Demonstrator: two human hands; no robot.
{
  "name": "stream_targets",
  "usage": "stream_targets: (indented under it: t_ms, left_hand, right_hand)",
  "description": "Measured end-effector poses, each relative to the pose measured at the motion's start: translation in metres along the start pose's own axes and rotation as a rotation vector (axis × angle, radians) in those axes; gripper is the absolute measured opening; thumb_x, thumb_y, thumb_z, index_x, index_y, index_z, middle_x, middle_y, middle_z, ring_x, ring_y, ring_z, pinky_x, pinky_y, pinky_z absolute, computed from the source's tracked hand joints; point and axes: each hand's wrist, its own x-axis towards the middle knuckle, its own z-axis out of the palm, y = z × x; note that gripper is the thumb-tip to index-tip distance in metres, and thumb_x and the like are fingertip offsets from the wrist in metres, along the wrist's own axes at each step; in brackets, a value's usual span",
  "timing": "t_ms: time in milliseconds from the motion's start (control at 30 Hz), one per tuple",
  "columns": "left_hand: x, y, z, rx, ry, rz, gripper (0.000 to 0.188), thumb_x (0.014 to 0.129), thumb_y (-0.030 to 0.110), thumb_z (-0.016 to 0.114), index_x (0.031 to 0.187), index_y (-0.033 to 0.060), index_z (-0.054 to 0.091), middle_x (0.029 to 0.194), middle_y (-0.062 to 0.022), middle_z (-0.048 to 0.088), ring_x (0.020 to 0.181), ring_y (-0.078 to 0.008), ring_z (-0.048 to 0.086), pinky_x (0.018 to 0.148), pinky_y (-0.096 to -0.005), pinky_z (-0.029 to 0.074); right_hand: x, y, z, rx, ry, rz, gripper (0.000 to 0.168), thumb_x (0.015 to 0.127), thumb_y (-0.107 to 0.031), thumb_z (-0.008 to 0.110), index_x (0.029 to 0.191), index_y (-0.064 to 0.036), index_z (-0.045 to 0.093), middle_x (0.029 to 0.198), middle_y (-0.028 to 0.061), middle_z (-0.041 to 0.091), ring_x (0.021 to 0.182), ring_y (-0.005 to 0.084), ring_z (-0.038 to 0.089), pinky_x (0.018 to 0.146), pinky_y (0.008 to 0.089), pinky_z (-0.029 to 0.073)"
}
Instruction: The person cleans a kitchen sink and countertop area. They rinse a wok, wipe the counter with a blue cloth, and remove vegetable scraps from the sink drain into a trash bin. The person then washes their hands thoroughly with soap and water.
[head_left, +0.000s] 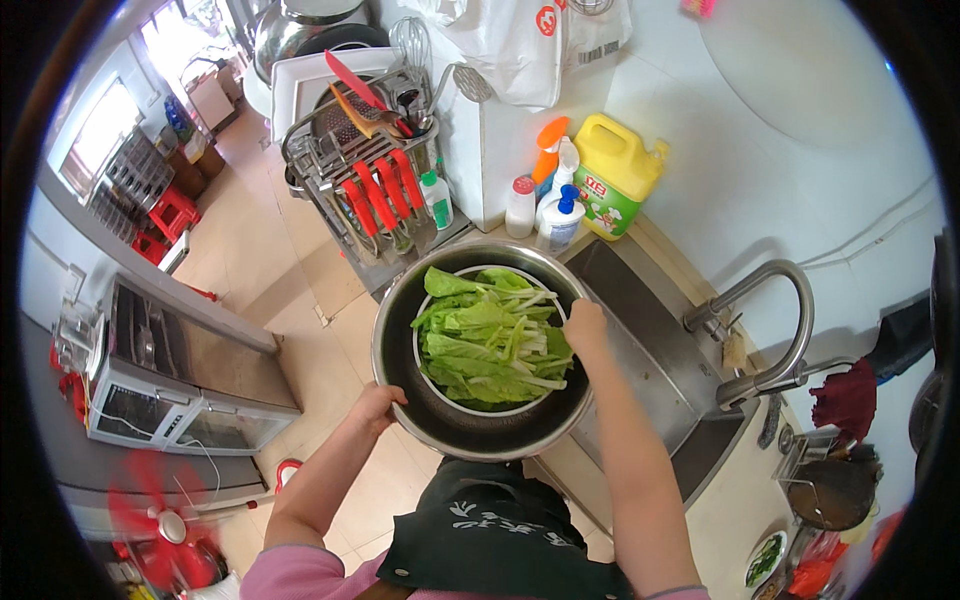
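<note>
A large stainless steel basin (480, 441) is held in front of my body, between the dish rack and the sink. Inside it sits a smaller white-rimmed bowl (437, 392) heaped with green leafy vegetables (487, 337). My left hand (381, 403) grips the basin's lower left rim, with the thumb over the edge. At the right side, my right hand (585, 328) is closed near the inner bowl's rim, over the basin's edge; its fingertips are partly hidden, and I cannot tell exactly which rim it holds.
A steel sink (645, 375) with a curved faucet (799, 322) lies to the right. Cleaning bottles, including a yellow detergent jug (615, 172), stand behind. A rack (360, 157) holds red-handled knives. A red fan (171, 526) is at lower left, a plate of chopped greens (766, 559) at lower right.
</note>
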Motion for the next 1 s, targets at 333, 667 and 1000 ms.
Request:
stream_targets:
  t_ms: [333, 667, 1000]
  left_hand:
    - [-0.03, -0.017, 0.047, 0.145, -0.079, -0.004, 0.033, 0.059, -0.009, 0.051, 0.092, -0.0106, 0.051, 0.08, -0.0167, 0.056, 0.066, -0.0285, 0.058, 0.053, -0.0377, 0.051]
    - [-0.044, -0.017, 0.125, 0.286, -0.283, 0.019, 0.038, 0.061, -0.009, 0.047, 0.099, -0.0114, 0.048, 0.086, -0.0176, 0.057, 0.071, -0.0287, 0.059, 0.059, -0.0383, 0.052]
    - [-0.038, -0.01, 0.151, 0.403, -0.259, 0.016, 0.039, 0.06, -0.009, 0.049, 0.099, -0.0043, 0.052, 0.087, -0.0135, 0.059, 0.073, -0.0274, 0.06, 0.059, -0.0391, 0.053]
  right_hand:
    - [-0.054, 0.084, -0.013, -0.058, -0.248, 0.209, 0.019, 0.069, -0.005, 0.06, 0.083, 0.008, 0.058, 0.088, 0.0255, 0.058, 0.082, 0.0367, 0.058, 0.071, 0.0408, 0.048]
    - [-0.15, 0.141, -0.038, 0.735, -0.279, 0.585, 0.012, 0.074, -0.004, 0.055, 0.082, 0.004, 0.058, 0.07, 0.0111, 0.058, 0.05, 0.02, 0.055, 0.041, 0.0293, 0.044]
    - [-0.219, 0.105, -0.082, 0.934, 0.131, 0.641, 0.013, 0.073, -0.004, 0.053, 0.075, 0.009, 0.057, 0.064, 0.0118, 0.057, 0.048, 0.0196, 0.054, 0.038, 0.0283, 0.043]
